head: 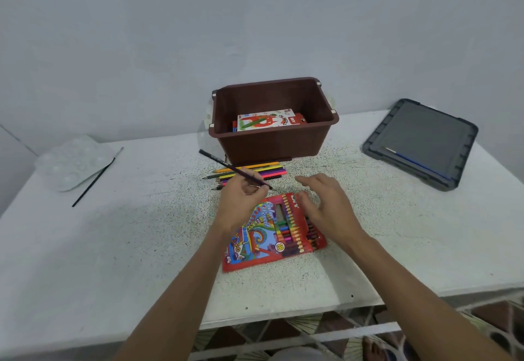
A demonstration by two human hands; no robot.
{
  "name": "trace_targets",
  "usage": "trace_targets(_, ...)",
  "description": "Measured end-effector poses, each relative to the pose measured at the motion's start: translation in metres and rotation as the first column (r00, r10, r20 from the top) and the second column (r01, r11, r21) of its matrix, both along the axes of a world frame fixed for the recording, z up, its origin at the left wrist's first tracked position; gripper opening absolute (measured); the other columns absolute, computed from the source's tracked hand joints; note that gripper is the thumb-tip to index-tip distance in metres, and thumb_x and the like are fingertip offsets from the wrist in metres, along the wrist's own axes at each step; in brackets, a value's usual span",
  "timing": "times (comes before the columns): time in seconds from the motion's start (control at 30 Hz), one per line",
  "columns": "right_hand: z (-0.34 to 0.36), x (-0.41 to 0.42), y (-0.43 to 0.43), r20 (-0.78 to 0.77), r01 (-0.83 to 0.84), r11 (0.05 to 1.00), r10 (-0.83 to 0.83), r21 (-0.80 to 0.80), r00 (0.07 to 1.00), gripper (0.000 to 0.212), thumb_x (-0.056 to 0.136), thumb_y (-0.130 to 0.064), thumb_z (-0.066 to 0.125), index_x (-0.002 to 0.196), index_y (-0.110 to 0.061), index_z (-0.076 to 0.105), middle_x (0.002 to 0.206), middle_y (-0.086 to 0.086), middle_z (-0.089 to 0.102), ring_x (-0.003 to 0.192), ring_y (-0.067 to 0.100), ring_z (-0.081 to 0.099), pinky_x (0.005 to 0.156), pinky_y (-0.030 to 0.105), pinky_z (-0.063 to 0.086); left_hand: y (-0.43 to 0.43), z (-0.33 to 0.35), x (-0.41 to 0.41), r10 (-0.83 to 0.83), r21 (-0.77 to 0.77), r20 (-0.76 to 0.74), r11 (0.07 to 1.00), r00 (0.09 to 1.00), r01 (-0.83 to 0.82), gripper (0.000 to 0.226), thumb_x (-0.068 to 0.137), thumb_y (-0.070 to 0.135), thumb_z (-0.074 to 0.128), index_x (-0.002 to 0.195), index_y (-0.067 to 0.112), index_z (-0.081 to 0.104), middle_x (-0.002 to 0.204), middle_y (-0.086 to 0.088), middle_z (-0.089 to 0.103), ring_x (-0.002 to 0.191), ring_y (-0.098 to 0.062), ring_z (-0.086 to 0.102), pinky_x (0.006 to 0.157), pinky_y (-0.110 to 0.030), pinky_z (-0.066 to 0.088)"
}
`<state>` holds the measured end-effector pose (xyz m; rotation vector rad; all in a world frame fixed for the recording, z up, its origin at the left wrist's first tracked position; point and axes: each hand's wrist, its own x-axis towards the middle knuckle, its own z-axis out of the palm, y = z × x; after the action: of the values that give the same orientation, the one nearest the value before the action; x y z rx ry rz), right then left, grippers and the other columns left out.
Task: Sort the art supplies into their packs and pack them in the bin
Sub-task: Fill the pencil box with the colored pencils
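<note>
Pinches a dark pencil (224, 163) in the left hand (241, 203) above the 11 o'clock corner of the pencil pack (255, 243). Spreads the right hand (330, 206) wide, empty, over its 1 o'clock corner. Has loose pencils (263, 172) at the pack's 12 o'clock, before the bin (269, 145).

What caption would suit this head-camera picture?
Left hand holds a dark pencil by the red colour-pencil pack; brown bin stands behind.

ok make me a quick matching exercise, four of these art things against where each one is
1 white oil pastels box
2 dark pencil
3 blue-handled thin paintbrush
4 red cardboard colour pencil pack

A on the grey plastic lid
B in the brown plastic bin
C flat on the white table
D pinched in the left hand

Pairs: 1-B, 2-D, 3-A, 4-C
</note>
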<state>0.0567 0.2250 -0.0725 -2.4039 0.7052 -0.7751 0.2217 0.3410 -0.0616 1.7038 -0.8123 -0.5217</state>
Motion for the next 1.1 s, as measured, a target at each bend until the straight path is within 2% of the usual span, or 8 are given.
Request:
trace_targets(0.23, 0.009, 0.018, 0.007, 0.001, -0.059, 0.993, 0.06, -0.099, 0.998, 0.021, 0.092, -0.019, 0.065, 0.111, -0.014, 0.071, 0.095, -0.002, 0.061, 0.091, 0.014, 0.053, 0.076, 0.021, 0.037, 0.004, 0.005, -0.021, -0.038, -0.131, -0.177, 0.991, 0.983, 0.014, 0.014, 0.081, 0.002, 0.075, 0.092, 0.005, 0.067, 0.083, -0.002, 0.073, 0.082, -0.011, 0.07, 0.076, -0.018, 0.053)
trace_targets(0.43, 0.007, 0.018, 0.009, -0.019, -0.078, 0.99, 0.077, -0.119, 0.997, 0.013, 0.092, -0.016, 0.065, 0.102, -0.012, 0.071, 0.093, -0.002, 0.062, 0.087, 0.013, 0.053, 0.073, 0.025, 0.041, 0.01, 0.005, -0.021, -0.068, -0.114, -0.257, 0.993, 0.964, 0.04, 0.014, 0.082, 0.006, 0.075, 0.095, 0.006, 0.069, 0.092, -0.011, 0.074, 0.09, -0.021, 0.072, 0.081, -0.029, 0.057)
trace_targets(0.57, 0.006, -0.002, -0.016, -0.098, -0.07, 0.989, 0.057, -0.131, 0.994, 0.013, 0.09, -0.012, 0.066, 0.101, -0.007, 0.071, 0.092, 0.002, 0.065, 0.084, 0.01, 0.05, 0.074, 0.023, 0.037, 0.029, 0.001, -0.011, -0.003, -0.083, -0.29, 0.996, 0.957, -0.022, 0.01, 0.09, 0.018, 0.067, 0.098, 0.011, 0.068, 0.087, 0.003, 0.076, 0.082, -0.011, 0.072, 0.067, -0.02, 0.055)
trace_targets(0.67, 0.005, -0.029, -0.048, -0.182, -0.008, 0.988, -0.021, -0.155, 0.983, 0.014, 0.089, -0.008, 0.066, 0.101, -0.004, 0.072, 0.092, 0.005, 0.065, 0.079, 0.014, 0.053, 0.07, 0.019, 0.034, 0.05, -0.018, 0.009, 0.134, 0.029, 0.034, 0.99, 0.99, -0.135, 0.021, 0.091, 0.029, 0.065, 0.105, 0.014, 0.064, 0.094, 0.01, 0.069, 0.086, -0.007, 0.067, 0.069, -0.016, 0.054)
trace_targets(0.73, 0.004, -0.05, -0.069, -0.237, 0.022, 0.982, -0.068, -0.188, 0.969, 0.013, 0.089, -0.006, 0.066, 0.1, -0.005, 0.072, 0.09, 0.004, 0.065, 0.078, 0.017, 0.055, 0.069, 0.022, 0.034, 0.066, -0.035, 0.022, 0.147, 0.111, 0.302, 0.976, 0.942, -0.187, 0.027, 0.09, 0.034, 0.066, 0.11, 0.016, 0.061, 0.106, 0.009, 0.063, 0.094, -0.003, 0.061, 0.075, -0.012, 0.05)
trace_targets(0.77, 0.005, -0.06, -0.078, -0.267, 0.024, 0.978, -0.08, -0.207, 0.96, 0.012, 0.088, -0.006, 0.067, 0.099, -0.005, 0.073, 0.09, 0.004, 0.065, 0.078, 0.018, 0.055, 0.069, 0.025, 0.036, 0.073, -0.044, 0.028, 0.128, 0.136, 0.383, 0.972, 0.915, -0.193, 0.033, 0.09, 0.039, 0.066, 0.113, 0.017, 0.061, 0.112, 0.006, 0.062, 0.1, -0.005, 0.058, 0.083, -0.018, 0.05)
trace_targets(0.9, 0.006, -0.089, -0.106, -0.343, -0.021, 0.956, -0.085, -0.292, 0.935, 0.013, 0.083, -0.002, 0.072, 0.095, -0.005, 0.074, 0.088, 0.007, 0.066, 0.078, 0.028, 0.062, 0.064, 0.032, 0.047, 0.093, -0.068, 0.034, 0.047, 0.246, 0.479, 0.951, 0.876, -0.186, 0.051, 0.084, 0.055, 0.054, 0.122, 0.023, 0.057, 0.133, 0.0, 0.056, 0.121, -0.014, 0.052, 0.1, -0.043, 0.047)
trace_targets(1.1, 0.008, -0.089, -0.12, -0.348, -0.066, 0.919, -0.081, -0.389, 0.934, 0.011, 0.081, -0.003, 0.074, 0.092, -0.006, 0.074, 0.086, 0.007, 0.067, 0.079, 0.032, 0.064, 0.061, 0.034, 0.051, 0.092, -0.073, 0.032, -0.028, 0.277, 0.605, 0.944, 0.796, -0.178, 0.047, 0.084, 0.054, 0.058, 0.12, 0.023, 0.057, 0.126, 0.001, 0.061, 0.115, -0.015, 0.056, 0.096, -0.048, 0.05)
